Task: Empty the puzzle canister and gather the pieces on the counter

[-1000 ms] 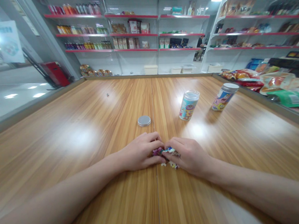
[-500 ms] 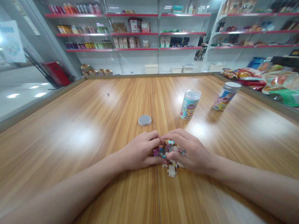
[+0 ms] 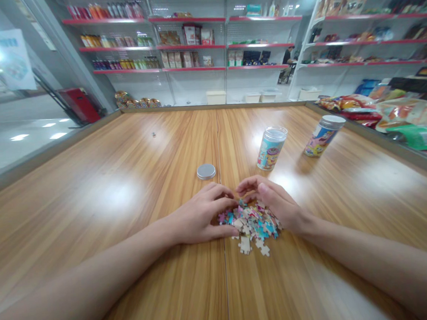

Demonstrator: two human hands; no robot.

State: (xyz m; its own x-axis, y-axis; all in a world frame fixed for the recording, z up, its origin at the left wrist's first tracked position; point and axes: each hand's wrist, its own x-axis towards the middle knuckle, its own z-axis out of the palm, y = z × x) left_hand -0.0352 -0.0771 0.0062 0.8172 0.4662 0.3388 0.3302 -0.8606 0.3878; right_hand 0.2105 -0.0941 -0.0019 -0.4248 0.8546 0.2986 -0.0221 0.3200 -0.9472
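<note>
A heap of small jigsaw puzzle pieces [image 3: 254,222] lies on the wooden table [image 3: 165,292], some with coloured sides up and others pale. My left hand [image 3: 206,212] rests at the heap's left edge, thumb and fingers apart around its near side. On the right, my right hand [image 3: 276,202] is curved along the far right edge of the heap, fingers spread and thumb raised. Neither hand visibly grips a piece. Beyond the hands lies a round silver lid [image 3: 206,171]. An open-topped clear can with a cartoon print [image 3: 270,150] stands behind my right hand.
A second cartoon can [image 3: 321,139] with a silver lid stands farther right. One tiny object [image 3: 154,134] lies at the far left of the table. Snack bags [image 3: 398,111] are piled past the right edge. Stocked shelves [image 3: 190,47] line the back wall.
My right hand has swung right and turned outward off the pieces, uncovering the heap. More pieces now show spread toward the right and near side. My left hand has barely moved.
</note>
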